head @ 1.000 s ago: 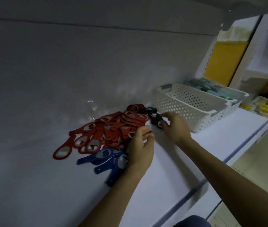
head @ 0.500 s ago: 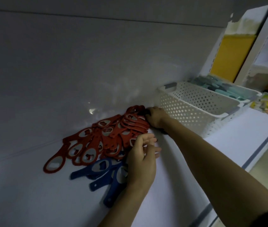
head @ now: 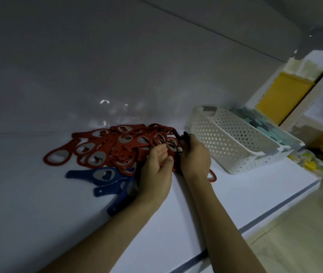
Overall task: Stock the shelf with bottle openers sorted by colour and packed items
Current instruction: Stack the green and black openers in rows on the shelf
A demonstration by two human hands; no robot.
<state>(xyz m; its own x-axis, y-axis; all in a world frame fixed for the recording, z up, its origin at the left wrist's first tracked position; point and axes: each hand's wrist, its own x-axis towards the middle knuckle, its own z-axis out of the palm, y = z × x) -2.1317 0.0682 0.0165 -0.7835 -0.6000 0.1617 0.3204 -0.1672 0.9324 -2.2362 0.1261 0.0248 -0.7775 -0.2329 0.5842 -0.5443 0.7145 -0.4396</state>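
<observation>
A heap of several red bottle openers (head: 105, 146) lies on the white shelf (head: 235, 194) against the back wall. In front of it lie blue bottle openers (head: 101, 175). My right hand (head: 195, 158) grips dark, black-looking openers (head: 182, 137) at the heap's right end. One red opener (head: 212, 176) sticks out from under that hand. My left hand (head: 156, 168) hovers beside it over the heap's right edge, fingers loosely curled, nothing clearly held.
A white perforated basket (head: 233, 146) holding pale teal items (head: 263, 125) stands just right of my hands. Small packed items (head: 310, 164) lie at the shelf's far right. The shelf's front edge (head: 275, 215) runs diagonally at lower right, floor beyond it.
My right hand drew back from the far end of the red heap toward my left hand, now holding dark openers. The view shifted left.
</observation>
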